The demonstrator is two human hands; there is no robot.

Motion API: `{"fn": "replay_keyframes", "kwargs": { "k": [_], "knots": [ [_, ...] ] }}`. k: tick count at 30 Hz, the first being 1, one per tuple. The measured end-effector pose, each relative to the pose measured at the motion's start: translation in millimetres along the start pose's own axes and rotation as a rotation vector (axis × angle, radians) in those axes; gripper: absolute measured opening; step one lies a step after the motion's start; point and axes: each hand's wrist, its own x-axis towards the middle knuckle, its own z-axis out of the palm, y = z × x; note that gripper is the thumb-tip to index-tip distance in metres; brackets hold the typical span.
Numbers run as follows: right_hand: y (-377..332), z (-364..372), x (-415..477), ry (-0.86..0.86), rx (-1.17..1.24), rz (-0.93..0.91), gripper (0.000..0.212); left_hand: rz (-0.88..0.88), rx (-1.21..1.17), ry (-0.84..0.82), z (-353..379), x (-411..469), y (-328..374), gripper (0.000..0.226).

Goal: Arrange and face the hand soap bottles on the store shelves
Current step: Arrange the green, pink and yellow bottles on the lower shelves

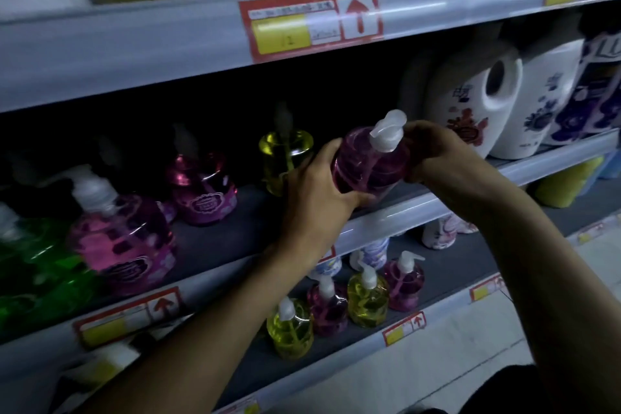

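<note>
Far left at 9 o'clock, a green bottle (30,265) is cut off by the frame edge and smeared with blur. Just right of it, a pink bottle (124,239) stands at the front of the middle shelf (437,202), its label too blurry to read. Further back, a purple bottle (201,185) and a yellow bottle (285,158) sit in deep shadow, pumps barely visible.

The held soap bottle (369,161) is mid-frame over the shelf's front lip. It's tilted, long axis running 7 to 1 o'clock with the white pump up at 1. Its base is hidden by the left hand (319,185), which is curled round the lower left side. The right hand (433,151) clamps the right side, fingertips mostly out of sight behind it. There are white jugs (477,104) at 2 o'clock.
</note>
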Motion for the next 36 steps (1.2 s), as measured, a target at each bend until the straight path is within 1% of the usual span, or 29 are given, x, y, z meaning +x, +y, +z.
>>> {"fn": "replay_keyframes", "kwargs": {
  "k": [2,4,5,8,9,11,13,16,18,20,21,23,24,25,26,27,29,30,31,32,33,34,36],
  "knots": [
    [-5,8,-2,0.001,0.053,-0.044,0.056,0.033,0.031,0.088,-12,-11,5,0.078],
    [-12,21,-2,-0.015,0.097,-0.084,0.055,0.028,0.028,0.128,-27,-22,6,0.078],
    [-14,29,-2,-0.027,0.104,-0.096,0.054,0.018,0.036,0.14,-34,-26,5,0.075],
    [-21,55,-4,-0.1,0.093,-0.108,0.051,-0.033,0.076,0.155,-60,-44,-2,0.059],
    [-22,64,-5,-0.126,0.094,-0.115,0.049,-0.057,0.074,0.163,-69,-50,-4,0.058],
    [-24,83,-5,-0.177,0.13,-0.122,0.04,-0.104,0.102,0.19,-83,-59,-11,0.064],
    [-22,99,-5,-0.221,0.133,-0.113,0.028,-0.137,0.142,0.177,-91,-65,-21,0.07],
    [-14,116,-1,-0.291,0.169,-0.036,0.033,-0.203,0.107,0.13,-98,-71,-32,0.079],
    [-13,121,0,-0.308,0.23,0.016,0.041,-0.262,0.027,0.108,-105,-75,-34,0.077],
    [-14,125,-1,-0.284,0.254,0.043,0.044,-0.302,-0.074,0.061,-113,-77,-34,0.07],
    [-14,128,-1,-0.243,0.242,0.046,0.041,-0.311,-0.117,0.034,-117,-78,-34,0.066],
    [-13,134,-2,-0.121,0.167,0.047,0.03,-0.315,-0.188,0.009,-119,-77,-35,0.06],
    [-12,135,-3,-0.079,0.126,0.05,0.026,-0.321,-0.205,0.008,-119,-77,-35,0.059],
    [-12,135,-5,-0.073,0.1,0.052,0.025,-0.329,-0.209,0.012,-118,-77,-35,0.061],
    [-14,134,-7,-0.109,0.089,0.053,0.028,-0.338,-0.208,0.022,-117,-78,-35,0.063],
    [-16,130,-10,-0.18,0.082,0.058,0.032,-0.345,-0.207,0.04,-116,-79,-35,0.065],
    [-18,123,-16,-0.352,0.072,0.052,0.046,-0.352,-0.201,0.092,-113,-81,-34,0.069],
    [-18,120,-18,-0.401,0.06,0.036,0.055,-0.35,-0.184,0.12,-111,-83,-34,0.07],
    [-18,120,-20,-0.413,0.039,0.011,0.068,-0.344,-0.155,0.149,-109,-85,-33,0.07],
    [-17,121,-22,-0.396,0.021,-0.02,0.082,-0.333,-0.118,0.173,-107,-87,-32,0.07],
    [-16,124,-23,-0.365,0.008,-0.055,0.091,-0.315,-0.076,0.194,-106,-91,-30,0.069],
    [-16,127,-24,-0.333,-0.006,-0.094,0.096,-0.295,-0.033,0.208,-105,-95,-27,0.068],
    [-15,130,-26,-0.292,-0.052,-0.18,0.098,-0.247,0.024,0.217,-105,-104,-23,0.065]
  ]
}}
